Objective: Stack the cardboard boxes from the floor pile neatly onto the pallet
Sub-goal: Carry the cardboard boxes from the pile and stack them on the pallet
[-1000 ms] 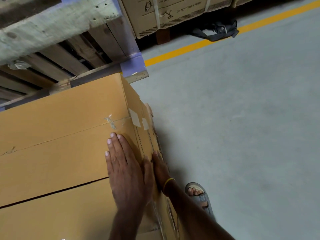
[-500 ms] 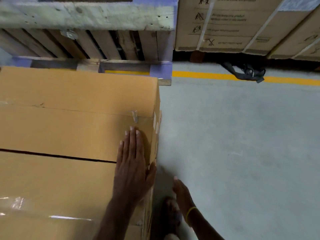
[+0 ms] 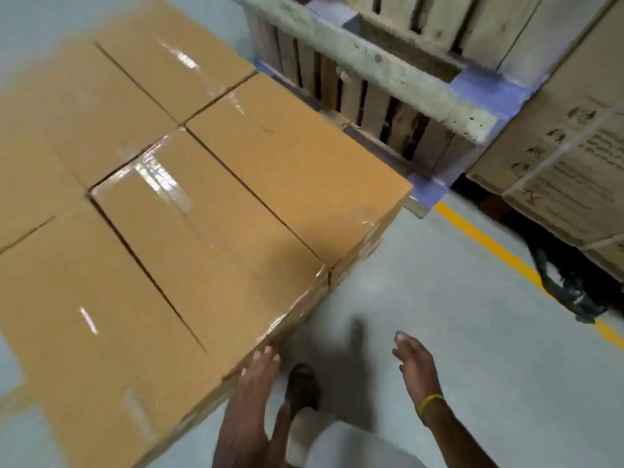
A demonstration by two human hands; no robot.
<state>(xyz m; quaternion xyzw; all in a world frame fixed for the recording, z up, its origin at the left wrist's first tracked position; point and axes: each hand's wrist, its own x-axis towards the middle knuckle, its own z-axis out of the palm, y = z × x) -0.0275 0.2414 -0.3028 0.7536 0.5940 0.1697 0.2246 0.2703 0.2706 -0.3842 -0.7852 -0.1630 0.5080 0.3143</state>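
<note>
left grip (image 3: 258, 369) spread flat, fingertips at edge of cardboard boxes (image 3: 209, 231); right grip (image 3: 413, 361) loose, holding nothing.

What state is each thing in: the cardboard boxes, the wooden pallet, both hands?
Brown cardboard boxes: taped shut, side by side, tops level.
Weathered wooden pallet: upright on edge behind the boxes.
Left hand: open, fingertips at the box edge.
Right hand: open, empty.

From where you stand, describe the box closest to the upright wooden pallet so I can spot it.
Find the wooden pallet standing on edge behind the tan boxes. The corner box next to it is yours: its top is mostly plain, while the neighbouring box toward the left hand carries a glaring tape strip.
</note>
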